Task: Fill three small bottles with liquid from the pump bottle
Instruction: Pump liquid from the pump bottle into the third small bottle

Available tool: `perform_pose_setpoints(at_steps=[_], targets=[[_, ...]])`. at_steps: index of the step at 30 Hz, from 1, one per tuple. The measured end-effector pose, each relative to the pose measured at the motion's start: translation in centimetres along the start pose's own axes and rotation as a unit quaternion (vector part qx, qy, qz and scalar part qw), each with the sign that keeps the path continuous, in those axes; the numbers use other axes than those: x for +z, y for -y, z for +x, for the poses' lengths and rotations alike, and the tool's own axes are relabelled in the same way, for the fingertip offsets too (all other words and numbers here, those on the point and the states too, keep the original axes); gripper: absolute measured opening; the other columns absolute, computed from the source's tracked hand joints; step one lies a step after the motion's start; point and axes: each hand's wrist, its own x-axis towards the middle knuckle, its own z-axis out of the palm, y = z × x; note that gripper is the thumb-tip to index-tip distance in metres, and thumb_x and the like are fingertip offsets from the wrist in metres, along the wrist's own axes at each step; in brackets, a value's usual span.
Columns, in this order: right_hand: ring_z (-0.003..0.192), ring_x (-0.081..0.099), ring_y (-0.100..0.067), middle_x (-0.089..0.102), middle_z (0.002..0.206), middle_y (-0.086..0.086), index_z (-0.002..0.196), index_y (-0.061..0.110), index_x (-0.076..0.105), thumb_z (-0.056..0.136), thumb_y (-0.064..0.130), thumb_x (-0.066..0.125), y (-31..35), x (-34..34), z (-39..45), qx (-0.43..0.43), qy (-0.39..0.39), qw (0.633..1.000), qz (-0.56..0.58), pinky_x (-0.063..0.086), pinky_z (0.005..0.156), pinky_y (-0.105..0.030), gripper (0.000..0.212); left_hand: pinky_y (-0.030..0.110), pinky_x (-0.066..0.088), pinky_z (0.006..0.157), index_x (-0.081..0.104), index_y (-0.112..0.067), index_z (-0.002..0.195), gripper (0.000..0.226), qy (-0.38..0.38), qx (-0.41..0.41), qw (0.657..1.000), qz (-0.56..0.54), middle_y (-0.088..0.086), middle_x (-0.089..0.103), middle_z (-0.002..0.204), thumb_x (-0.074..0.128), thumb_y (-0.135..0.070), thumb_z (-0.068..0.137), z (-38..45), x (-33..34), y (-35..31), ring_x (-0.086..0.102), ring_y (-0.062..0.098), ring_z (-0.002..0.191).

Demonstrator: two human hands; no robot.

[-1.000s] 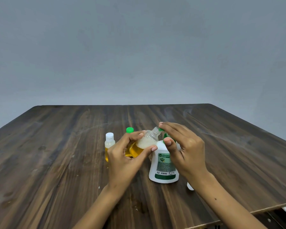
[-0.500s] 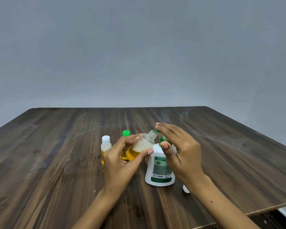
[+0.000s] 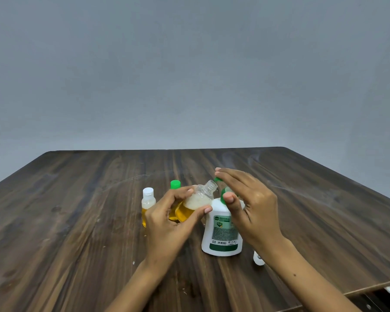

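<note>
Dark wood-grain worktop (image 3: 77, 233) carries everything. Nearest, a small white cap (image 3: 259, 259) lies just beside the right forearm. Next stands the white pump bottle (image 3: 222, 230), green-labelled; the right hand (image 3: 254, 210) hovers over its green pump, fingers straight, thumb at the pump's neck. The left hand (image 3: 167, 219) pinches an uncapped small bottle (image 3: 196, 202) between thumb and fingers, tilted so its open mouth points at the spout, amber liquid and foam inside. Behind stand a white-capped bottle (image 3: 148, 202) and a green-capped bottle (image 3: 175, 184), both holding amber liquid.
</note>
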Motion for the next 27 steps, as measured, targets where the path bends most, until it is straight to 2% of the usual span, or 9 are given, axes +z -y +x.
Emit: perform_pose_setpoints(at_steps=[5,10,12,14,21,27], targets=[[0.103,0.063,-0.010,0.070,0.110,0.000,0.109,0.011,0.072,0.098,0.061,0.023,0.1,0.6,-1.1,0.013,-0.005,1.000,-0.013,0.055,0.079,-0.030,0.072,0.017,0.054,0.082,0.068,-0.009,0.094,0.039,0.001,0.006,1.000,-0.002,-0.010,0.071,0.099,0.090,-0.020,0.064,0.1,0.1,-0.1,0.069,0.002,0.097],[0.107,0.063,-0.012,0.069,0.115,0.000,0.109,0.010,0.072,0.099,0.061,0.022,0.1,0.0,0.0,-0.002,-0.001,1.000,-0.005,0.051,0.088,-0.032,0.072,0.024,0.057,0.082,0.069,-0.005,0.094,0.038,-0.003,0.000,1.000,-0.009,-0.007,0.073,0.099,0.090,-0.020,0.065,0.0,0.0,0.1,0.070,0.006,0.097],[0.109,0.062,-0.013,0.068,0.116,0.000,0.110,0.010,0.072,0.098,0.061,0.024,-0.1,0.1,-0.2,-0.010,0.000,1.000,-0.016,0.050,0.091,-0.034,0.072,0.021,0.056,0.082,0.069,-0.004,0.094,0.038,-0.004,0.003,1.000,-0.004,-0.007,0.072,0.099,0.090,-0.016,0.064,0.1,0.1,0.1,0.069,0.004,0.097],[0.109,0.063,-0.013,0.068,0.116,-0.001,0.111,0.009,0.072,0.098,0.062,0.025,-0.2,0.5,-0.8,-0.010,0.003,1.000,-0.028,0.051,0.092,-0.035,0.071,0.019,0.055,0.082,0.069,-0.004,0.094,0.038,-0.002,0.003,1.000,-0.004,-0.007,0.072,0.099,0.089,-0.016,0.064,0.1,0.1,0.1,0.069,0.003,0.097],[0.109,0.063,-0.015,0.069,0.116,-0.001,0.109,0.009,0.072,0.098,0.062,0.022,-0.1,-0.2,0.1,-0.020,0.011,1.000,-0.015,0.048,0.096,-0.039,0.073,0.022,0.056,0.082,0.070,-0.004,0.095,0.038,0.004,-0.006,1.000,-0.005,-0.004,0.073,0.098,0.087,-0.022,0.066,-0.1,0.0,0.0,0.070,0.006,0.097],[0.108,0.064,-0.015,0.069,0.114,-0.002,0.110,0.009,0.072,0.097,0.062,0.024,-0.1,0.4,-0.8,-0.010,0.005,1.000,-0.026,0.050,0.093,-0.036,0.073,0.023,0.057,0.082,0.069,-0.004,0.096,0.038,0.011,-0.011,1.000,-0.003,-0.003,0.072,0.097,0.087,-0.022,0.067,-0.1,0.0,0.4,0.069,0.007,0.097]])
